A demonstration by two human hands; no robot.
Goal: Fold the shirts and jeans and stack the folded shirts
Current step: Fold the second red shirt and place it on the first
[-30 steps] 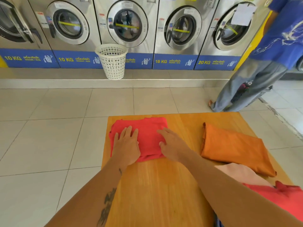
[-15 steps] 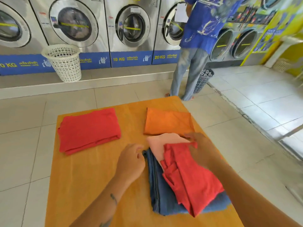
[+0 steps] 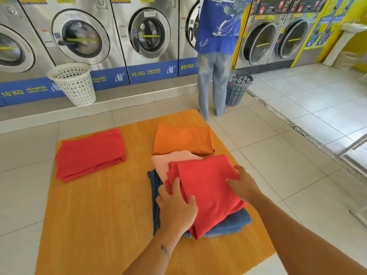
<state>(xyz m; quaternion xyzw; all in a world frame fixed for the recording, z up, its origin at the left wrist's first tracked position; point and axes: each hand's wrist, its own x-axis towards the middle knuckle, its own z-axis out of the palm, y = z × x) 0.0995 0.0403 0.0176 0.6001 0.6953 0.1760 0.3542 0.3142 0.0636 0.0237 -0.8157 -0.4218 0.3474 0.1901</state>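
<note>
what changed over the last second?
Both hands left the folded red shirt at the table's left and moved right: left hand and right hand now grip the loose red shirt atop the pile. Folded orange shirt unmoved.

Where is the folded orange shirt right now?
In the head view, the orange shirt lies at the table's far right, just beyond the pink garment.

1. The left hand (image 3: 175,207) rests palm down on the near left edge of the red shirt (image 3: 206,191), fingers (image 3: 175,184) spread and pinching a fold.
2. The right hand (image 3: 245,185) lies on the shirt's right side, fingers curled.
3. Both forearms reach in from the near side of the shirt; the left one is tattooed.
</note>
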